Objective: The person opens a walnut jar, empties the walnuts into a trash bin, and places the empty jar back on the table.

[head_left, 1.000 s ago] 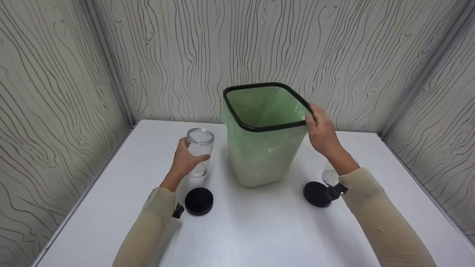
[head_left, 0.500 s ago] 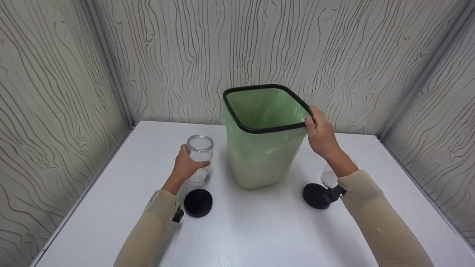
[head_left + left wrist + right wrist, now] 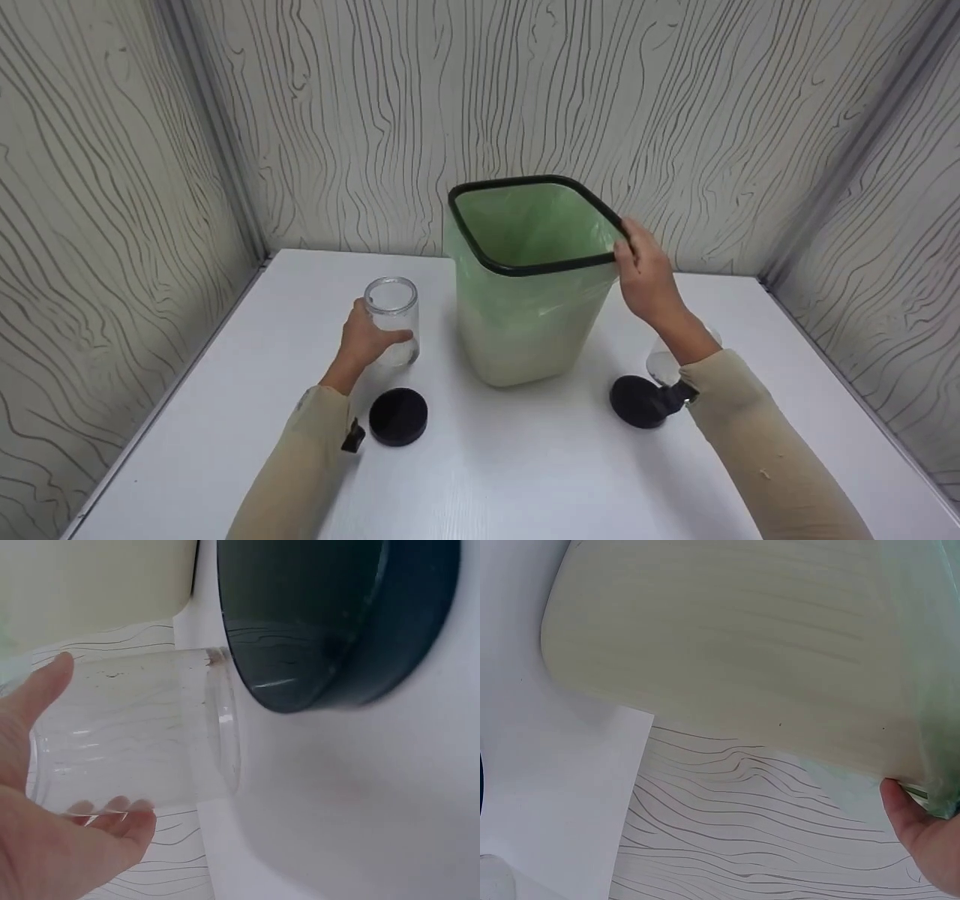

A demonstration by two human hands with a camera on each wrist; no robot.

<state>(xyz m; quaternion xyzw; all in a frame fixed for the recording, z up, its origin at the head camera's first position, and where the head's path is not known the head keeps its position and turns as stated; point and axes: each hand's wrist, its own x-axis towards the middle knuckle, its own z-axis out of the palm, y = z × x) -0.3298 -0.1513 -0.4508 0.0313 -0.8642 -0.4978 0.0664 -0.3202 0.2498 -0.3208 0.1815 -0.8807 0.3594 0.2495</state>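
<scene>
My left hand (image 3: 365, 337) grips a clear jar (image 3: 397, 300) with no lid, thumb on one side and fingers on the other. The jar stands upright, its base at the table in the left wrist view. Just in front of it lies a round black lid (image 3: 398, 417). My right hand (image 3: 646, 274) holds the black rim (image 3: 517, 268) of a pale trash bin (image 3: 525, 337) at its right corner, with the thumb visible below the rim in the right wrist view. A green bag (image 3: 6, 641) lines the bin and folds over its top.
To the right, a second clear jar (image 3: 661, 365) stands partly hidden behind my right forearm. Another black lid (image 3: 637, 401) lies beside it. The white table (image 3: 510, 472) meets patterned walls (image 3: 360, 112) at the back and sides.
My left hand has brought the jar down and a little to the left, onto the table. The right hand keeps its hold on the bin's rim.
</scene>
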